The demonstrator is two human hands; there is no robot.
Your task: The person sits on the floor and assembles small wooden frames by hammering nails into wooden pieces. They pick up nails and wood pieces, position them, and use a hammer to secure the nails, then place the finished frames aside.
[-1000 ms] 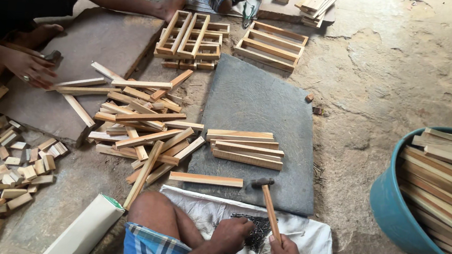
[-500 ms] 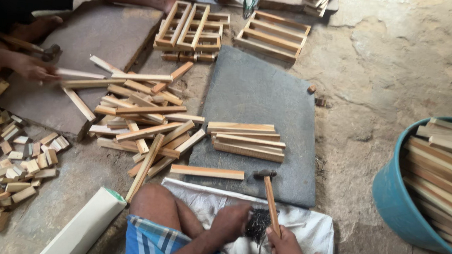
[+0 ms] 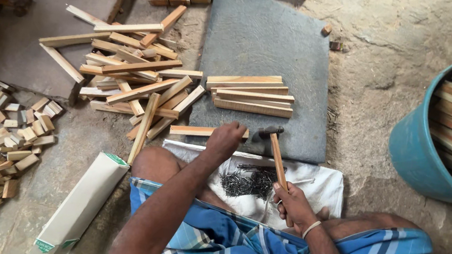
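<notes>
Grey stone slab (image 3: pixel 267 42) is your work surface, flat and hard on rough concrete floor (image 3: pixel 396 82), with a blue tub (image 3: pixel 416 156) of long slats to your right and a loose heap of wooden strips (image 3: pixel 131 79) to your left, so you have little free room beyond the slab's near edge. On it lies a neat stack of slats (image 3: pixel 251 93), and just in front a single slat (image 3: pixel 198 131) lies crosswise; it looks light, stiff and likely to skid or split, so pin it flat near the middle. Your left hand (image 3: pixel 226 139) rests closed on that slat's right end. Your right hand (image 3: pixel 293 205) is clenched round the wooden handle of the hammer (image 3: pixel 276 151), low on the shaft, head beside the slat. Loose nails (image 3: pixel 245 181) lie small and sharp on the white sack (image 3: pixel 309 179) over your lap.
</notes>
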